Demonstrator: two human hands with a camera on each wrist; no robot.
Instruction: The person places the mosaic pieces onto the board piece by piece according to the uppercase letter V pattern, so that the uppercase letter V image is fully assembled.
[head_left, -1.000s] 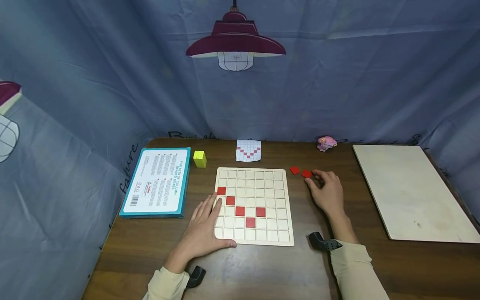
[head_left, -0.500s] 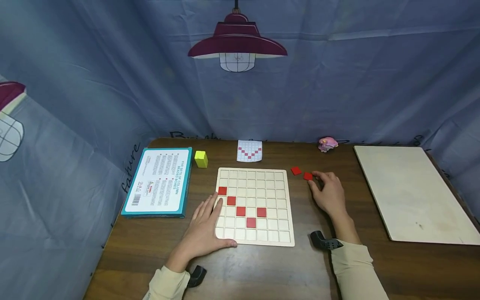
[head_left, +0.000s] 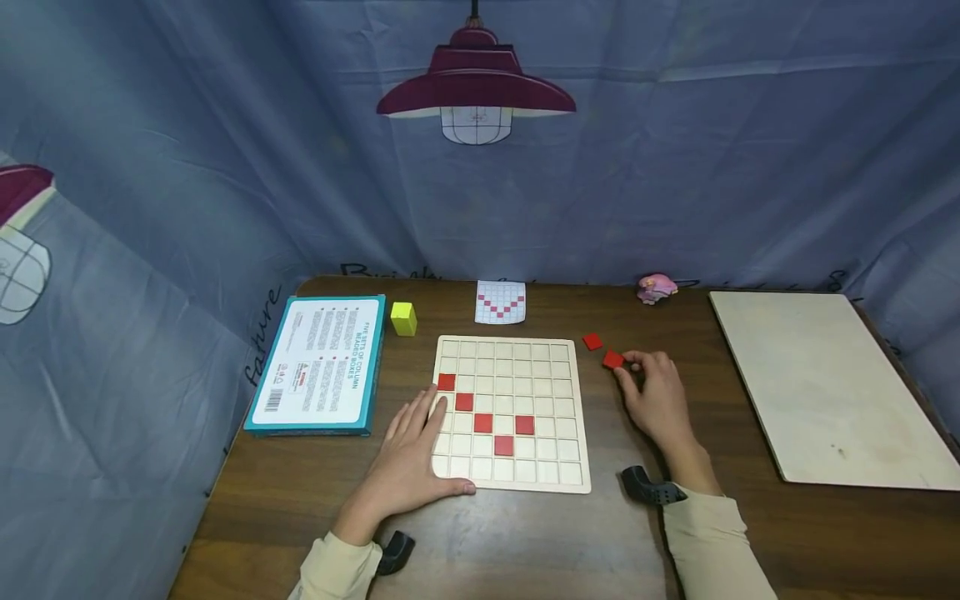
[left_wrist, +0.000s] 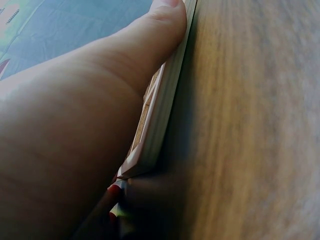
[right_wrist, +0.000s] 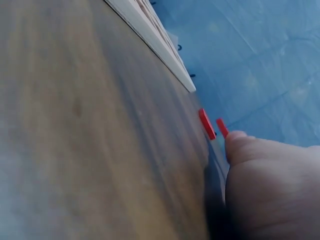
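The pale grid board (head_left: 534,363) lies on the table with several red squares in its cells. They form a diagonal from the left, plus one to the right. My left hand (head_left: 402,464) rests on the board's left side, fingers spread, its thumb (left_wrist: 165,22) along the near edge. Right of the board, my right hand (head_left: 660,406) pinches a red square tile (head_left: 612,359) between thumb and fingertips. The right wrist view shows this tile (right_wrist: 222,127) raised off the wood. Another red tile (head_left: 592,342) lies on the table just beyond it.
Behind the board is a paper card (head_left: 500,302) with a red V pattern. A yellow-green block (head_left: 403,319) and a blue-edged box (head_left: 318,367) stand left. A pink figurine (head_left: 657,288) sits at the back, a large pale panel (head_left: 832,387) at right.
My right hand has taken up the nearer red tile and drawn it slightly towards me, away from the other tile. The left hand stays in place on the board.
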